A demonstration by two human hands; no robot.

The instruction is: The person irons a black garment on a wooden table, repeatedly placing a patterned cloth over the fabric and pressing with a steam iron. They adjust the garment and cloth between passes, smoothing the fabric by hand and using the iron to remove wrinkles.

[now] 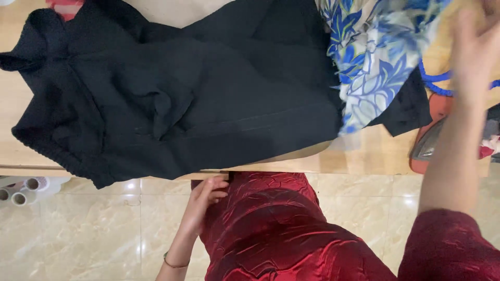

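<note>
A black garment (198,99) lies spread over the wooden table (364,156), its ribbed hem hanging over the near edge at the left. My left hand (204,200) rests below the table edge against my red crinkled clothing, fingers loosely curled and holding nothing. My right hand (476,47) is raised at the far right, blurred, fingers spread over the yellow cloth (442,57) beside a blue and white floral fabric (375,57). I cannot tell whether it touches the cloth.
An iron (429,140) with a reddish body lies at the table's right edge, partly under my forearm. A blue cord (435,83) loops near it. White rolls (23,190) lie on the marble floor at the left.
</note>
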